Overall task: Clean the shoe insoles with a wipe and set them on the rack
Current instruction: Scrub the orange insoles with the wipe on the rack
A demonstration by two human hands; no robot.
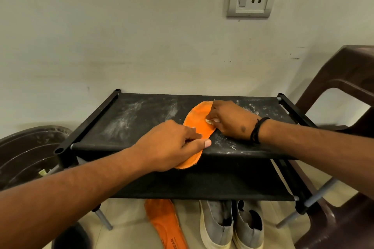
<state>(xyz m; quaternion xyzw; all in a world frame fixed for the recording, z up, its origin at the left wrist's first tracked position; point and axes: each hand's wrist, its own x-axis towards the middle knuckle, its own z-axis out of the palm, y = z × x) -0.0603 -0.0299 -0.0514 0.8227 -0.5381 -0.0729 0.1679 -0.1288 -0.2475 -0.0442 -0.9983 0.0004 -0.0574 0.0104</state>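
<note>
A flat orange foam shoe insole (194, 125) lies lengthwise on the top tier of a black fabric shoe rack with a black frame (129, 121), its near end jutting over the front edge. The left hand (170, 145) lies on that near end, fingers extended and pressing it down. The right hand (228, 120) sits over the far half of the insole, its fingers curled round a small crumpled white wipe (209, 121) held against the orange surface. Whitish dusty smears mark the black fabric. On the floor below, a second orange insole (165, 224) lies beside a pair of grey slip-on shoes with cream soles (230, 226). A brown plastic chair (344, 79) stands to the right.
</note>
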